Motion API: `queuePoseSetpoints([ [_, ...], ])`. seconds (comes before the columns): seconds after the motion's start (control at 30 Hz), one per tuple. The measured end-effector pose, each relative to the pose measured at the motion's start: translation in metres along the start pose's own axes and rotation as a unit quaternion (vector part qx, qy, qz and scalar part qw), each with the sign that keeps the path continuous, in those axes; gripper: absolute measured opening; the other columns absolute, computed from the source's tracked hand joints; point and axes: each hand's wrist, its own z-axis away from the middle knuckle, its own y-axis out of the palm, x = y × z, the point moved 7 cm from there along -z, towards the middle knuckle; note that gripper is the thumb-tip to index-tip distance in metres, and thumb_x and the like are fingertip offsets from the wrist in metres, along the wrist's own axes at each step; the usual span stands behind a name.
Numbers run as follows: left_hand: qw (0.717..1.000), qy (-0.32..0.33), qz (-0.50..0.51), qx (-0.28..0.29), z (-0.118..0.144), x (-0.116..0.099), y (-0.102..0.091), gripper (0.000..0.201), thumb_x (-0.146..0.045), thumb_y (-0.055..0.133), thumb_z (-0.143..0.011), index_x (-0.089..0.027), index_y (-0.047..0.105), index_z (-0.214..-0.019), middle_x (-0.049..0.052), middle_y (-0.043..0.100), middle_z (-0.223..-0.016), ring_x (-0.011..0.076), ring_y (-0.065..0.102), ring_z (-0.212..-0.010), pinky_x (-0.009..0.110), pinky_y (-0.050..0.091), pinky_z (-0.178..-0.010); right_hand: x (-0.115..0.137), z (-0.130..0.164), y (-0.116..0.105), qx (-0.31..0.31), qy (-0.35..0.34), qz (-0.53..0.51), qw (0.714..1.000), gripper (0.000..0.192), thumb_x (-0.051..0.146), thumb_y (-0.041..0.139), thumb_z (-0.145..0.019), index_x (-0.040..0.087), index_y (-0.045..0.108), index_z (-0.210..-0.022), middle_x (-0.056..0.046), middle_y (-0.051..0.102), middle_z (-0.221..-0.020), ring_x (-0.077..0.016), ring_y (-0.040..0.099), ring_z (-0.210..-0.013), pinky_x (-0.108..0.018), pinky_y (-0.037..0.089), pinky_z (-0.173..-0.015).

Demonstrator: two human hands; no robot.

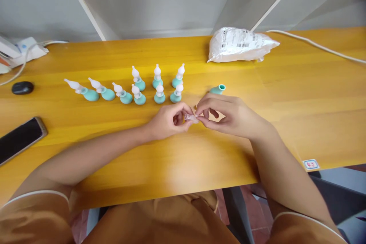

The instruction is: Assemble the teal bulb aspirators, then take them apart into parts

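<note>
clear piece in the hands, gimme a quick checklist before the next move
1. Clear piece secured: ok, left hand holds it.
2. Right hand gripping it: cannot tell; fingertips meet at its right end.
3. Topless green bulb nearby: ok, behind the right hand, mouth visible.
4. That bulb's base steady: cannot tell, hidden.
5. Phone and mouse away from both hands: ok, far left.

The left hand [167, 122] pinches a small clear piece [191, 118] above the wooden table [177, 164], and the right hand [233, 113] touches its end; whether it grips is hard to tell. Nine teal bulbs with white tips [159, 97] sit beyond; an untipped teal bulb [217, 90] shows just past the right hand.
</note>
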Motion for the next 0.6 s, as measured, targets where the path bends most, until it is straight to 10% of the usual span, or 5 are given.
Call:
queuePoseSetpoints([
  [0.6,1.000,0.015,-0.001,-0.004,0.0004,-0.0012,-0.0009,0.019,-0.025,0.077,-0.092,-0.020,0.064,-0.105,-0.004,0.065,-0.082,0.0079,0.054,-0.063,0.021,0.046,-0.060,-0.0023,0.0015,0.0019,-0.009,-0.012,0.005,1.000,0.022,0.048,0.072,-0.111,0.027,0.079,-0.111,-0.005,0.076,-0.095,-0.0191,0.066,-0.074,-0.035,0.054,-0.070],
])
